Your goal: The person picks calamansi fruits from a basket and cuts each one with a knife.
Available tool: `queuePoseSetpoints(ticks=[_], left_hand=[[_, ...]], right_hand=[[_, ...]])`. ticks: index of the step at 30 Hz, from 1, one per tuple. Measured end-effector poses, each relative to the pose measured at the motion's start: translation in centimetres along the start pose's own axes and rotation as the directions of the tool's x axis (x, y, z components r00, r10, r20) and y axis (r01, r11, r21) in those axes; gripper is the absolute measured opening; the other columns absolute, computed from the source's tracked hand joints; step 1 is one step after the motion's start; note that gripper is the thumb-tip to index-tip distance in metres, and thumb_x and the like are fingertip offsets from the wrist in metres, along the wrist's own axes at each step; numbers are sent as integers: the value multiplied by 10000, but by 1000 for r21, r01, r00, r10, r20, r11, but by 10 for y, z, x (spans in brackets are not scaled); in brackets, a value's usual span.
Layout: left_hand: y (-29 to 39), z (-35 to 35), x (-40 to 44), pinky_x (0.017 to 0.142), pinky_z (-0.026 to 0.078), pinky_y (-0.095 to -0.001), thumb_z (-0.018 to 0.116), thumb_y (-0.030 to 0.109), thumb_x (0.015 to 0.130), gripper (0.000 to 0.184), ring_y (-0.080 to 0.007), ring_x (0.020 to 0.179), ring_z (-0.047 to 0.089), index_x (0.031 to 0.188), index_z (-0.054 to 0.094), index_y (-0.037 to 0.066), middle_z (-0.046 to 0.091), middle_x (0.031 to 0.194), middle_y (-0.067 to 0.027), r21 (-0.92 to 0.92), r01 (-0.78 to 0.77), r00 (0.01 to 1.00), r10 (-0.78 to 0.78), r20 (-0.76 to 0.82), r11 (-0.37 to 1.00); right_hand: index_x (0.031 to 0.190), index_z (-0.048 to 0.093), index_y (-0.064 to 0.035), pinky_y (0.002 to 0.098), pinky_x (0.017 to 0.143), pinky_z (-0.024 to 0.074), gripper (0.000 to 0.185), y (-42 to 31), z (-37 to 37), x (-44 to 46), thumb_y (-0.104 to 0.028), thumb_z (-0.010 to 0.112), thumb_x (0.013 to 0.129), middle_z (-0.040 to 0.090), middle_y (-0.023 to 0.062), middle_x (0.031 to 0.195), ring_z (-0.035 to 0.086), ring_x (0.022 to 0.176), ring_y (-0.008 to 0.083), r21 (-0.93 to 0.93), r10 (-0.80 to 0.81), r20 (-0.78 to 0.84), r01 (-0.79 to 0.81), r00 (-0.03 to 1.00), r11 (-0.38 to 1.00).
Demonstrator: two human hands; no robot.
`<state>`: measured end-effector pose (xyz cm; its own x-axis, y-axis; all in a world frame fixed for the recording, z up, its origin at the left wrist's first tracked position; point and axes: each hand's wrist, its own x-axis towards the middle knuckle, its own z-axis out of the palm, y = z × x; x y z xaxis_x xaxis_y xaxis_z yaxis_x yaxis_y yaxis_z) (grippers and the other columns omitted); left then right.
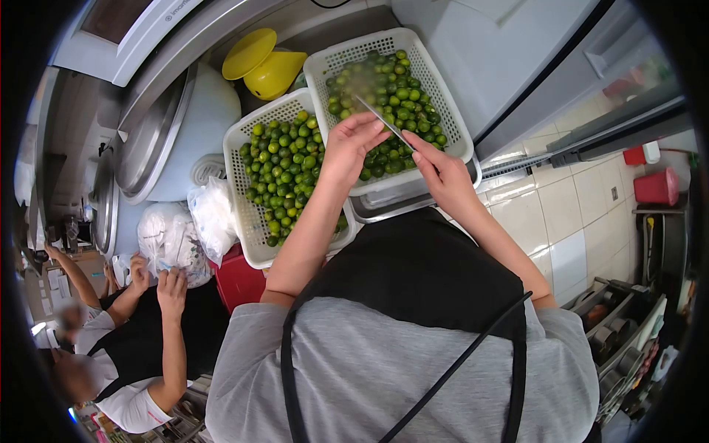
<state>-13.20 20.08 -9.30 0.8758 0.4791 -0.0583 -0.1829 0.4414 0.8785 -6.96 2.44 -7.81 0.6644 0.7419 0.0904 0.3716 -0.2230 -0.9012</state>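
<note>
My right hand [443, 173] is closed round the lower end of a thin knife [389, 125], its blade slanting up and left. Close beside the blade is my left hand [353, 144], thumb and fingers pinched together; whatever lies between them is hidden. Both hands are over a white perforated basket [459, 129] holding many small green limes [402, 94]. A second white basket [231, 166], also filled with limes [284, 166], stands under and beside my left forearm. A blurred patch covers some limes near the knife tip.
A metal tray [395, 205] sits under the right basket. Behind are a yellow scoop-like container [273, 74] and large lidded pots [177, 125]. White plastic bags [173, 240] lie at left, where a co-worker's hands [171, 292] touch them. A red container [238, 280] is nearby.
</note>
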Motion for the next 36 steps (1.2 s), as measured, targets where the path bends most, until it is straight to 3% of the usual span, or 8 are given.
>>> queuePoseSetpoints(ticks=[5,11,13,17,23,24,32,36], left_hand=[[5,-24,20,831,513,-291,576,63,832,136,-199,836,604,930,562,-29,609,889,-92,-285,174,984,-178,10,943],[-10,-46,62,792,494,-350,566,125,808,218,-232,874,570,961,589,-28,563,982,-114,19,169,983,-167,-70,985],[-31,-45,72,749,473,-357,630,144,746,218,-230,817,568,931,649,30,548,959,-123,948,-163,985,108,138,272],[-75,-37,81,762,452,-350,701,126,630,280,-300,809,546,900,673,58,499,934,-138,935,-301,917,213,338,-187],[-16,-30,68,767,450,-355,716,94,640,287,-283,847,553,910,654,22,531,941,-127,893,-222,975,67,213,392],[-16,-28,58,704,464,-318,727,108,650,290,-226,768,570,913,643,18,551,912,-102,978,-207,954,229,194,37],[5,-15,23,661,466,-306,731,98,645,308,-179,662,568,909,619,-15,560,902,-111,891,-233,945,308,112,390],[4,-24,16,754,492,-279,646,11,735,280,-156,764,585,1002,578,-38,539,896,-56,456,-39,996,74,-59,889]], right_hand=[[1210,515,-138,352,655,454,324,14,-9,-11,-199,479,894,618,193,882,593,710,321,-50,-30,-48,28,998,998],[1202,528,-157,342,626,449,315,33,-24,-15,-202,488,893,613,197,832,583,652,311,-133,72,-102,-86,992,987],[1201,530,-160,339,620,448,314,32,-25,-13,-201,491,892,612,198,822,580,640,308,-157,103,-118,-121,988,980],[1205,528,-162,336,592,437,320,26,-19,-10,-196,499,888,595,189,750,550,590,297,-96,-37,-181,20,983,995],[1205,525,-145,328,625,449,322,21,-31,-14,-186,504,887,614,184,832,592,639,265,-71,155,-124,-164,980,984],[1206,524,-137,319,661,460,322,22,-31,-14,-185,503,888,624,183,889,616,691,258,-51,183,-106,-189,977,981],[1211,512,-97,276,782,442,320,27,-7,-14,-192,473,909,622,165,1010,615,863,241,94,150,28,-152,988,984],[1215,508,-81,276,830,422,324,22,-16,-7,-195,469,913,617,158,1049,596,930,203,157,369,65,-375,927,914]])
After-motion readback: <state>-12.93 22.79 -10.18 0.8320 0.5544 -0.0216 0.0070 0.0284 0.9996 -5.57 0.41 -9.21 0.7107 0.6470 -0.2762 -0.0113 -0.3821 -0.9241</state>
